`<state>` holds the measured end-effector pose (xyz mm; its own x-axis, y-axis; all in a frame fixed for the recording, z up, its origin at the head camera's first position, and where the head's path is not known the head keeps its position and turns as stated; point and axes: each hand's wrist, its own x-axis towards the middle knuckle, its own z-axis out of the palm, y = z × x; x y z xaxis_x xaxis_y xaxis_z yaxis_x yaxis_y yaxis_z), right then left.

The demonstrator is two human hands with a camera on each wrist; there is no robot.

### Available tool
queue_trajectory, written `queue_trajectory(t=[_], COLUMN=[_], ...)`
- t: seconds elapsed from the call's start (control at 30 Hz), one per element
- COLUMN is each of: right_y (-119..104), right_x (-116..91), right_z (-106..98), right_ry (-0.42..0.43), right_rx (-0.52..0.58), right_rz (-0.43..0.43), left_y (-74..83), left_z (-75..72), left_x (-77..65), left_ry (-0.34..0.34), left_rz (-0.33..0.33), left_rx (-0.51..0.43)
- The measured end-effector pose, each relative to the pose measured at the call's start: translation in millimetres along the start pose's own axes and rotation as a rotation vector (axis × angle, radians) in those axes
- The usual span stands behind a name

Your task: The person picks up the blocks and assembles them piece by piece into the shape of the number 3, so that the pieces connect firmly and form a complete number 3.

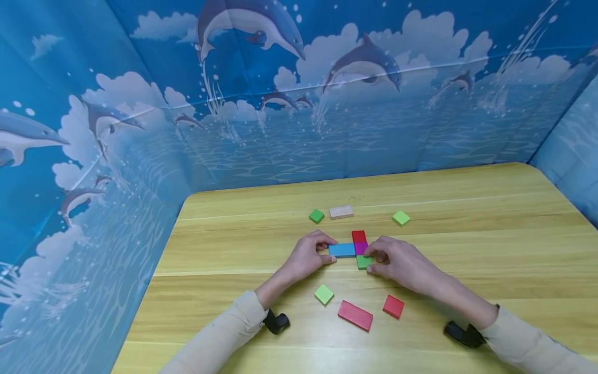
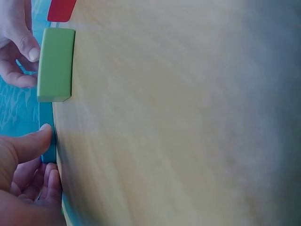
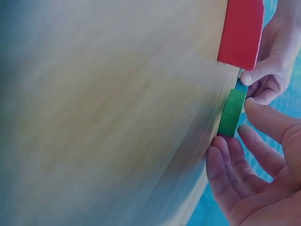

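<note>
The blue block point(image 1: 342, 250) lies on the counter point(image 1: 490, 218), long axis left to right, right end against the purple block point(image 1: 360, 249). The red block point(image 1: 358, 236), purple and green block point(image 1: 363, 263) line up far to near. The left hand point(image 1: 307, 255) pinches blue's left end; the right hand point(image 1: 403, 261), half open, flanks green's right edge, grip unclear.

1. Head — above the table point(image 1: 490, 208), facing forward and down, farthest off.
2. Left wrist — low, near, tipped sideways, facing the left hand point(image 1: 304, 256).
3. Right wrist: likewise, toward the right hand point(image 1: 405, 261).
4. Both wrist views share both hands.
</note>
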<state>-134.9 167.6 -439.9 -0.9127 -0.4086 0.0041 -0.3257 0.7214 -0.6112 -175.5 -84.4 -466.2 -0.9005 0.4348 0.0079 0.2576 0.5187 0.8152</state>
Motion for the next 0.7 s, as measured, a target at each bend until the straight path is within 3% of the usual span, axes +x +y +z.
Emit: queue_trajectory(t=[0.33,0.57,0.7], right_y=[-1,-3,-1], right_x=[-15,-31,-41], right_z=[-6,-13,-17], right_ry=[-0.035,-0.128,-0.205], right_rx=[0.024,0.04,0.055], right_rz=[0.012,0.036,0.001], left_y=[0.0,-0.3,-0.4], left_z=[-0.2,0.2,0.6], left_x=[-0.4,-0.8,-1.0], left_ry=[0.003,0.008,0.007], left_rz=[0.003,0.0,0.001], left_rx=[0.005,-0.003,0.002])
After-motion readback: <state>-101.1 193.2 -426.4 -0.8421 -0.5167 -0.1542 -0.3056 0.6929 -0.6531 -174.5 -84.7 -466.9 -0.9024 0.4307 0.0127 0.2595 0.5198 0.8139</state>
